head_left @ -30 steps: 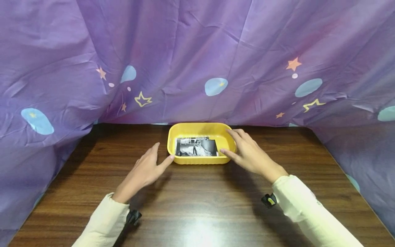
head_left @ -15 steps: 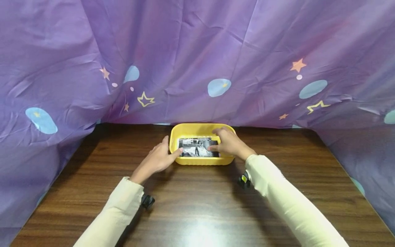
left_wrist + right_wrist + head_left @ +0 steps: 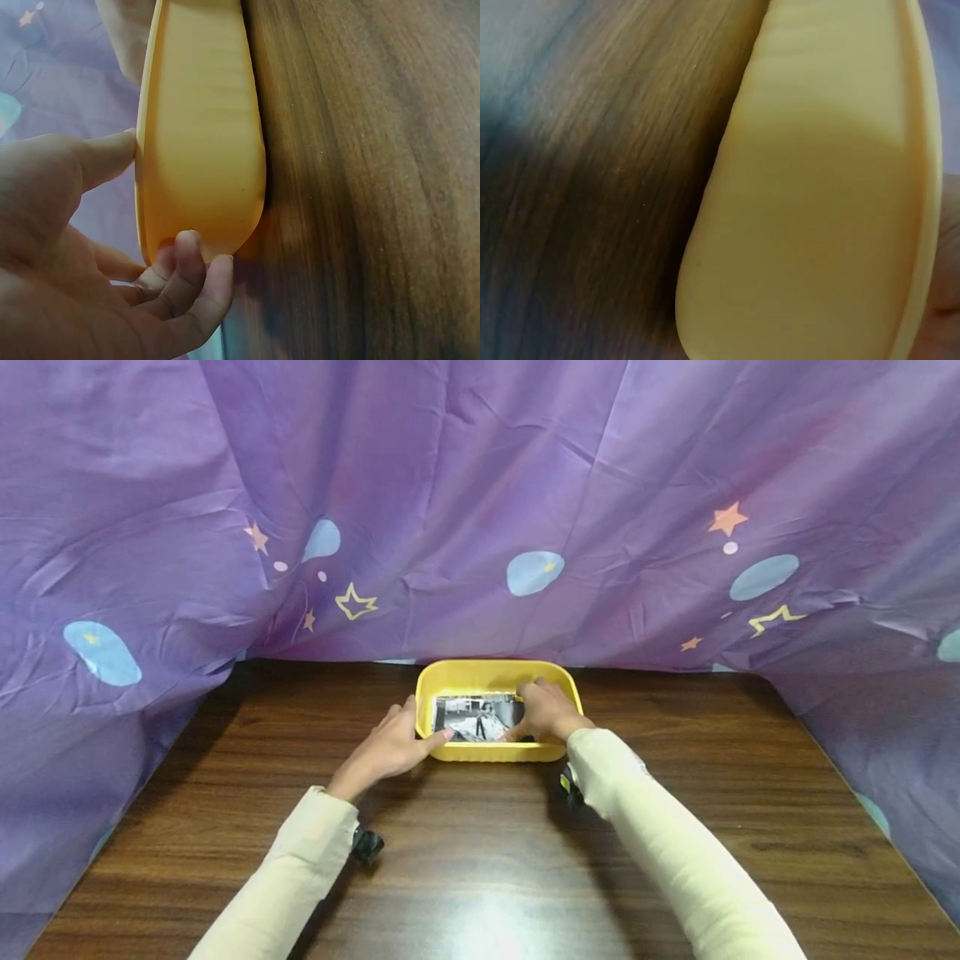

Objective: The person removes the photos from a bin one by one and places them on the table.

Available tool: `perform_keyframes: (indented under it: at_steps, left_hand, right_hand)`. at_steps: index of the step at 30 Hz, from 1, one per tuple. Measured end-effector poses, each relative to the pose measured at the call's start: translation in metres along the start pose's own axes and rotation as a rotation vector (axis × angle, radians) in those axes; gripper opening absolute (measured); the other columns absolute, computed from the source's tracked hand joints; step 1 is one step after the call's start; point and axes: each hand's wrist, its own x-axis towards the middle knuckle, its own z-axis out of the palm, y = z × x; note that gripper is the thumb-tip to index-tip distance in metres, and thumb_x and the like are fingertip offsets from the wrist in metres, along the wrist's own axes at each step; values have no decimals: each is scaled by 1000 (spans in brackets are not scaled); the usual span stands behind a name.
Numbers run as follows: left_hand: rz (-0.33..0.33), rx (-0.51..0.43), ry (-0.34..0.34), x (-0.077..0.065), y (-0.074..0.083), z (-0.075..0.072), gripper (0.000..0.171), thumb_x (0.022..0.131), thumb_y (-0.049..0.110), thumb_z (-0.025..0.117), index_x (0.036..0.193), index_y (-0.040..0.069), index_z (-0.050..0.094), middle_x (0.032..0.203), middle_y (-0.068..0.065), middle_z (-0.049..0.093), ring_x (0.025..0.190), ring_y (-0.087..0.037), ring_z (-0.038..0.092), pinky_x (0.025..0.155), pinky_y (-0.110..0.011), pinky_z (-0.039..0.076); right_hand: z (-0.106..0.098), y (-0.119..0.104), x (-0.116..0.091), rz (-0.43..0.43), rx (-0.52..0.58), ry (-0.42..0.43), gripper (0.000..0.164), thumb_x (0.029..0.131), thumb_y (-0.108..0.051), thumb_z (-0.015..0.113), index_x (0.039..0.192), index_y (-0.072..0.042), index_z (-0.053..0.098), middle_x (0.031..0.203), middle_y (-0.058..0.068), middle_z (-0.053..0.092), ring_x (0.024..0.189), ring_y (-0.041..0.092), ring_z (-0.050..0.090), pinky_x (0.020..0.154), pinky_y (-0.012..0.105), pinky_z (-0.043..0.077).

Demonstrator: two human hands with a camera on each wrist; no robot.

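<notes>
Right hand point(image 3: 547, 710) pushed farther into yellow rounded plastic tray point(image 3: 495, 752) since second ago, now over rectangular black-and-white photos point(image 3: 480, 718) lying inside; honestly can't tell if it's gripping any. Left hand point(image 3: 390, 745) clamped on tray's left end. Tray sits mid back edge of brown wood-grain table point(image 3: 480, 835), wide stretch of wood either side.

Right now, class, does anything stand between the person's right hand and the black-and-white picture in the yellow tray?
Nothing visible does. The right hand reaches inside the yellow tray, its fingers at the right end of the picture; whether they touch it is unclear. The left hand is at the tray's left end, out of the way.
</notes>
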Motion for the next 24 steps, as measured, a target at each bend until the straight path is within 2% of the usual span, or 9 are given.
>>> perform_keyframes:
  at_steps: [7, 13, 15, 18, 22, 24]
  left_hand:
    - [6, -19, -20, 1, 2, -1, 85, 97, 38, 68, 153, -12, 27, 125, -30, 55, 117, -35, 53, 109, -54, 41]
    - [33, -68, -4, 3, 1, 0, 72, 96, 33, 71, 146, -10, 39, 113, -25, 60, 108, -31, 56, 107, -53, 44]
    - [52, -73, -1, 3, 0, 1, 72, 96, 32, 71, 145, -10, 41, 112, -25, 62, 109, -33, 57, 107, -53, 44]
    - [71, -71, -7, 3, -2, 1, 81, 96, 33, 71, 149, -14, 32, 122, -33, 59, 119, -38, 55, 110, -53, 40]
    - [51, -68, -33, 1, -4, 1, 96, 96, 36, 71, 154, -16, 15, 138, -40, 46, 131, -42, 46, 115, -54, 33]
    - [33, -70, -46, 0, -5, 1, 99, 95, 37, 72, 156, -14, 12, 140, -40, 44, 132, -41, 44, 116, -54, 32]
  right_hand:
    - [3, 2, 2, 29, -9, -4, 54, 66, -40, 95, 95, -3, 68, 97, 14, 61, 91, 32, 56, 88, 46, 49]
    - [5, 7, 4, 25, 36, 45, 52, 62, -38, 97, 88, -4, 69, 90, 11, 59, 83, 30, 55, 81, 45, 50]
    - [6, 8, 4, 20, 56, 66, 55, 60, -36, 98, 90, -2, 68, 89, 11, 59, 83, 30, 55, 81, 45, 50]
    - [7, 9, 6, 13, 75, 93, 60, 59, -34, 99, 95, 0, 66, 91, 14, 60, 87, 33, 56, 85, 47, 50]
    - [9, 8, 7, 25, 101, 116, 67, 60, -29, 99, 106, 2, 62, 102, 20, 60, 97, 38, 57, 92, 51, 49]
    - [10, 7, 8, 40, 117, 122, 68, 62, -27, 99, 111, 2, 60, 106, 22, 58, 102, 40, 56, 94, 51, 48]
